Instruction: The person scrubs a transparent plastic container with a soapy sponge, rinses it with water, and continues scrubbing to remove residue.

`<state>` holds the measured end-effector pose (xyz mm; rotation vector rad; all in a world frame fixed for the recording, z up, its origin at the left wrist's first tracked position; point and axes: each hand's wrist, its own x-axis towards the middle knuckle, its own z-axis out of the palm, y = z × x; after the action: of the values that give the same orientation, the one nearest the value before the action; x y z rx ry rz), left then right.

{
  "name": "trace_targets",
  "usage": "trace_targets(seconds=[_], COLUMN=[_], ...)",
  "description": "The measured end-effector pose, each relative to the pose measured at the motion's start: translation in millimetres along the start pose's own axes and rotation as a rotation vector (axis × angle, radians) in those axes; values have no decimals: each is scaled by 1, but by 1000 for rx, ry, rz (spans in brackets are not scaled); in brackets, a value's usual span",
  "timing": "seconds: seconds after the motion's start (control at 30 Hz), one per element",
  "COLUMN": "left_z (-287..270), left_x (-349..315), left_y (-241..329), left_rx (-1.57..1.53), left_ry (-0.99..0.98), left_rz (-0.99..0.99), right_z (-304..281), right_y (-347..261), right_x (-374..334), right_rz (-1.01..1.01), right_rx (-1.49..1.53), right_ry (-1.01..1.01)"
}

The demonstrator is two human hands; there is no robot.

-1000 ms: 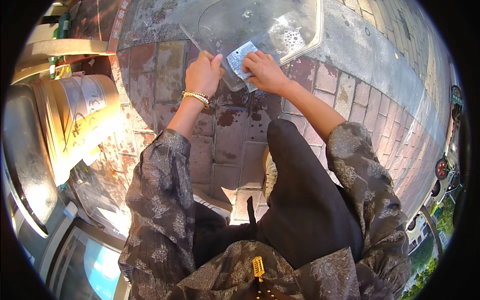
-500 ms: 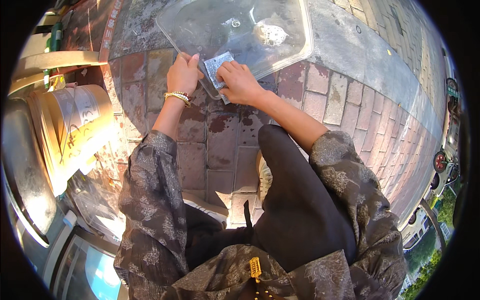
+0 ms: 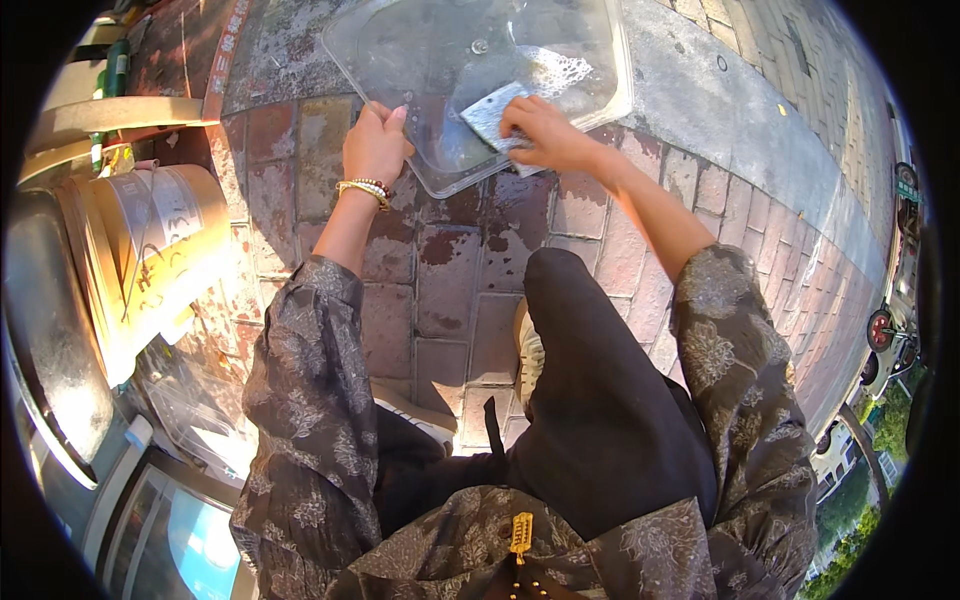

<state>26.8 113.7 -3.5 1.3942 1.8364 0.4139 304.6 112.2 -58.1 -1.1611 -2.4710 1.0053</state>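
Note:
A large clear plastic lid or shallow tray [image 3: 420, 60] with rounded corners spans the top of the view, wet on its surface. My left hand [image 3: 377, 146] grips its near left edge, the thumb on top and the other fingers curled out of sight. In my right hand [image 3: 548, 134] is a light silvery-grey cloth [image 3: 490, 115], pressed flat against the plastic near the front edge. White suds [image 3: 560, 72] lie just beyond the right hand, and a small round clear knob or drop [image 3: 479, 46] shows near the middle.
Wet brick paving [image 3: 450, 270] lies beneath my hands, with a grey concrete strip [image 3: 690, 70] at the right. Brown cardboard [image 3: 165, 250] stands at the left beside a dark rounded metallic object [image 3: 55, 330]. My bent knee [image 3: 560, 275] rises below my right forearm.
My right hand has slid the cloth rightward along the plastic, away from the left corner to the suds. The left hand keeps its hold and has shifted slightly right with the plastic.

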Motion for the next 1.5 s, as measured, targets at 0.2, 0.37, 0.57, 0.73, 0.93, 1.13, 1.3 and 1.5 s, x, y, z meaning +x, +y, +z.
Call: trace_targets(seconds=[0.2, 0.37, 0.57, 0.73, 0.93, 1.13, 1.3, 1.5], left_z=[-6, -12, -7, 1, -9, -11, 6, -4], left_x=[0, -5, -5, -1, -4, -7, -10, -6], left_y=[2, -10, 4, 6, 7, 5, 11, 2], left_rx=[70, 52, 27, 90, 115, 58, 13, 90], left_ry=[10, -40, -11, 35, 23, -17, -24, -4], left_rz=[-13, 15, -13, -2, -35, -8, -92, -39], right_z=[64, 14, -28, 42, 75, 33, 44, 65], right_y=[-84, -38, 19, -60, -103, -54, -72, -86], right_x=[43, 2, -34, 21, 43, 2, 20, 34], right_rz=[49, 158, 195, 66, 222, 134, 35, 61], right_rx=[94, -77, -122, -56, -68, -57, 51, 196], right_ry=[159, 23, 15, 100, 270, 161, 91, 233])
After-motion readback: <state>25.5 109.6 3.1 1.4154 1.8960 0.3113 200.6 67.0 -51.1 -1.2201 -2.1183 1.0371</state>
